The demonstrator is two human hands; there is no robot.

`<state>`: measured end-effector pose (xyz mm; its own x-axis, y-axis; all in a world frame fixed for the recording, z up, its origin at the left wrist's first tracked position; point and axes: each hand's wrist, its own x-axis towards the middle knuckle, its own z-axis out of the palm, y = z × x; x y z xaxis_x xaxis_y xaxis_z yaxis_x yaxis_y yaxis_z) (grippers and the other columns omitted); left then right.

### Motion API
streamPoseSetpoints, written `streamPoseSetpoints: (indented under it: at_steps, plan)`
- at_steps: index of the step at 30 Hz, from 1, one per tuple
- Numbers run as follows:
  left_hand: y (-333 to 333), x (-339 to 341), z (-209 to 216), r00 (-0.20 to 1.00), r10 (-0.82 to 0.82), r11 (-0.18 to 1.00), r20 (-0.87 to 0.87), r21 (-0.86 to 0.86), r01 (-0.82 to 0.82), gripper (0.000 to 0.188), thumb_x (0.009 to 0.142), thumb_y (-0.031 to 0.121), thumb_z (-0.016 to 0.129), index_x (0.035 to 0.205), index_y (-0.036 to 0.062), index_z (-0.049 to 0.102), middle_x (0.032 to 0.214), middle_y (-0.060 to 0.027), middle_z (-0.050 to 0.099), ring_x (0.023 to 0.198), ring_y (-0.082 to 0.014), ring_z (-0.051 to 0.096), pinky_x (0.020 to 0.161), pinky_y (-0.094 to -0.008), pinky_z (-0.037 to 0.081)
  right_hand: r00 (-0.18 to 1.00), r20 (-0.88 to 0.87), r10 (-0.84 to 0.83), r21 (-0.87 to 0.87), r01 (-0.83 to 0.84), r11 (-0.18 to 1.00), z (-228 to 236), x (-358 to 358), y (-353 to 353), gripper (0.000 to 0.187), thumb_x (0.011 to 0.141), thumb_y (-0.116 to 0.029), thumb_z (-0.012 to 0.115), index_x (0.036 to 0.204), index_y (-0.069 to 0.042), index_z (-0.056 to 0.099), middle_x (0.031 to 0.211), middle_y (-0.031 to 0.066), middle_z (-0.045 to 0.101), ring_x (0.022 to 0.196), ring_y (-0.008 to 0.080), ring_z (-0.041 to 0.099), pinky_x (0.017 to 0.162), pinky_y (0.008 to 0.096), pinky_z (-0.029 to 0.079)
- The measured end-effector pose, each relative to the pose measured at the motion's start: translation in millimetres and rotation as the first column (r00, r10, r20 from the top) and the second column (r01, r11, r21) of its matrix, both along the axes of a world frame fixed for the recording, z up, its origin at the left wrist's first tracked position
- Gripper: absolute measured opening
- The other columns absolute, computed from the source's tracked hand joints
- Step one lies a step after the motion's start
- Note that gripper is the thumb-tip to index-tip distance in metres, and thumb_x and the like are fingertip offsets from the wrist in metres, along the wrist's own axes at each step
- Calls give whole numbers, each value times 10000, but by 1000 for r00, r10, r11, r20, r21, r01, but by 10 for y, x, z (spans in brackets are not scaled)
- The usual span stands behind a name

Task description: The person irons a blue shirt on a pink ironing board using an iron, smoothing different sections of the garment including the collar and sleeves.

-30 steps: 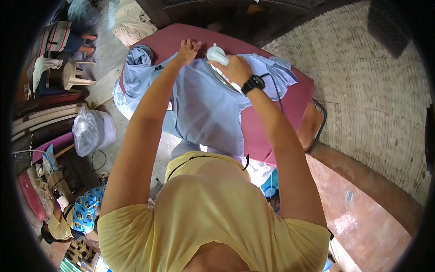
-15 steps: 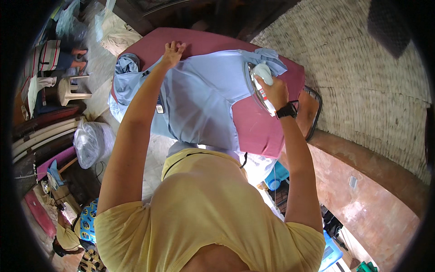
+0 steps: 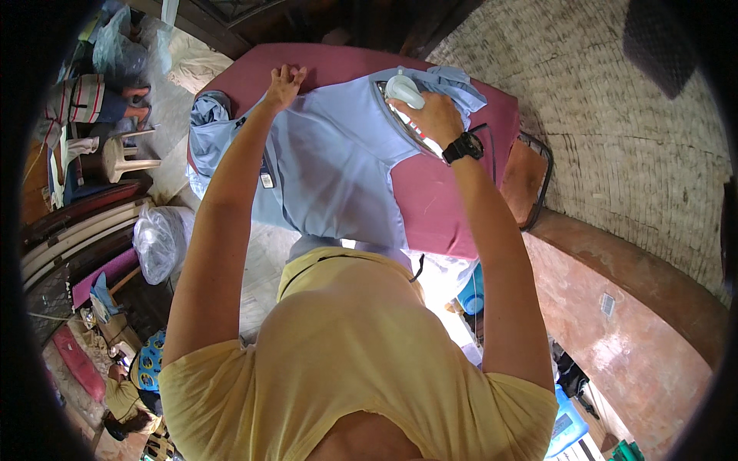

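Observation:
A light blue shirt [image 3: 330, 165] is spread over a maroon ironing board [image 3: 430, 207], one part bunched at the left end and another at the far right. My right hand [image 3: 432, 119] is closed around the handle of a white and silver clothes iron [image 3: 405, 92]. The iron rests on the sleeve part of the shirt, its far end toward the board's far side. My left hand [image 3: 284, 87] lies at the shirt's far edge, fingers apart and holding nothing. A dark tag with a white label [image 3: 267, 178] sits on the shirt by my left forearm.
The board's black metal frame [image 3: 547, 173] juts out at the right, near a curved ledge [image 3: 630, 246]. On the left are a clear plastic bag [image 3: 161, 242], a beige plastic stool [image 3: 119, 157] and stacked boards. Other people are at the far left and lower left.
My right hand has slid the iron left and slightly away from me over the shirt. My left hand stays at the shirt's far edge, shifted only slightly.

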<state>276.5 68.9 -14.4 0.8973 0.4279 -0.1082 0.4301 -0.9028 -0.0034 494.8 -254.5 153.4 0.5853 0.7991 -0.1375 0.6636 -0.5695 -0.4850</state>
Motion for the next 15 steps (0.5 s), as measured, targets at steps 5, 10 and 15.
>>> streamPoseSetpoints:
  at_steps: [5, 10, 15]
  plan:
    - [-116, 106, 138, 996, 64, 998, -68, 20, -63, 509, 967, 154, 413, 1473, 211, 413, 1412, -200, 424, 1220, -452, 403, 1056, -507, 356, 999, -44, 7, 5, -6, 1000, -85, 42, 428, 788, 754, -777, 612, 965, -30, 752, 920, 246, 715, 913, 421, 692, 800, 506, 544]
    - [-117, 139, 204, 989, 20, 998, -148, 58, -12, 533, 965, 130, 407, 1495, 172, 370, 1402, -176, 463, 1272, -404, 393, 1080, -526, 304, 975, -162, 152, -3, -155, 988, -183, -252, 789, 785, 744, -777, 626, 1016, -50, 744, 982, 246, 713, 955, 414, 686, 829, 499, 538]
    - [-166, 150, 344, 969, 30, 995, -246, 104, -4, 524, 968, 133, 407, 1490, 169, 382, 1401, -170, 466, 1276, -396, 392, 1076, -530, 305, 947, -150, 283, 37, -280, 959, -125, -443, 143, 610, 787, -651, 687, 1009, -87, 750, 946, 195, 723, 893, 401, 688, 792, 486, 540]
